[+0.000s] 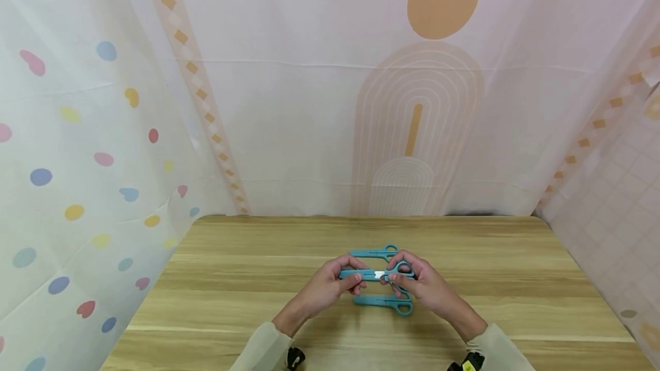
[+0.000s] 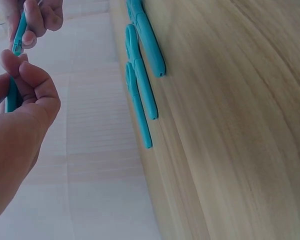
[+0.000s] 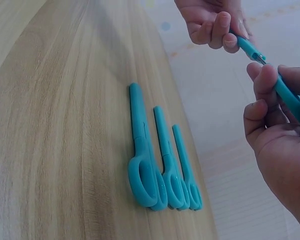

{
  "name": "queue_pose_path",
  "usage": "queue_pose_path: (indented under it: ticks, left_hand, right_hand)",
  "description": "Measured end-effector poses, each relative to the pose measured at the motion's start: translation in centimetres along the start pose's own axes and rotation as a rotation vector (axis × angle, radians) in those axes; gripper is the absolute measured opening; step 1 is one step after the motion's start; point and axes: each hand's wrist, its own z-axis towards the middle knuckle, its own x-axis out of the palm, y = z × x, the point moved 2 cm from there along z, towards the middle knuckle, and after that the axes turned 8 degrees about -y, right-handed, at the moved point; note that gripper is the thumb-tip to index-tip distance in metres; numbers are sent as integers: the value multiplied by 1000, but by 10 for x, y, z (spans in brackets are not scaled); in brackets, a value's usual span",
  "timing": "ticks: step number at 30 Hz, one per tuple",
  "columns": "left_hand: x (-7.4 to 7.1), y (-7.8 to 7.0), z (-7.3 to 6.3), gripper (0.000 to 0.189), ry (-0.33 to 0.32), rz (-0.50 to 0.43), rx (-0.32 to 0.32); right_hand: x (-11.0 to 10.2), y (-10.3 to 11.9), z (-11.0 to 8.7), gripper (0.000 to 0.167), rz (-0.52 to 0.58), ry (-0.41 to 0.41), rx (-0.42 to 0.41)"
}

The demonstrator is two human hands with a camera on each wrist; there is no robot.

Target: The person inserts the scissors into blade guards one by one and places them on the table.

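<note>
Above the table, both hands hold one pair of teal scissors between them. My left hand (image 1: 330,280) pinches the teal blade cover (image 1: 370,275) with thumb and fingers. My right hand (image 1: 428,284) grips the scissors (image 3: 292,101) by the handle loops. A short stretch of silvery blade (image 1: 379,275) shows between cover and handles. Below lie three more teal scissors side by side with blades covered: a near pair (image 3: 138,117), a middle pair (image 3: 163,134) and a far pair (image 3: 182,150). In the head view, the hands hide most of the middle pair.
The wooden table (image 1: 247,285) runs back to a pale patterned curtain (image 1: 299,130). More curtain, dotted with coloured spots, hangs along the left side (image 1: 93,188). Dark wrist devices (image 1: 295,358) sit by the light sleeves (image 1: 265,348).
</note>
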Motion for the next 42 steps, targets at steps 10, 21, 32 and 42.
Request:
queue_pose_path:
  ticks: [10, 21, 32, 42]
  left_hand:
    - [1, -2, -1, 20, 6, -17, -13]
    - [2, -3, -2, 20, 14, -5, -19]
    - [-3, -3, -7, 22, -13, 41, -30]
    - [-6, -4, -7, 22, -47, 72, -12]
  right_hand:
    - [3, 0, 1, 20, -13, 0, 3]
    - [4, 2, 2, 19, -40, -1, 6]
    - [0, 1, 0, 22, -2, -38, 10]
    - [1, 0, 1, 23, -50, -26, 0]
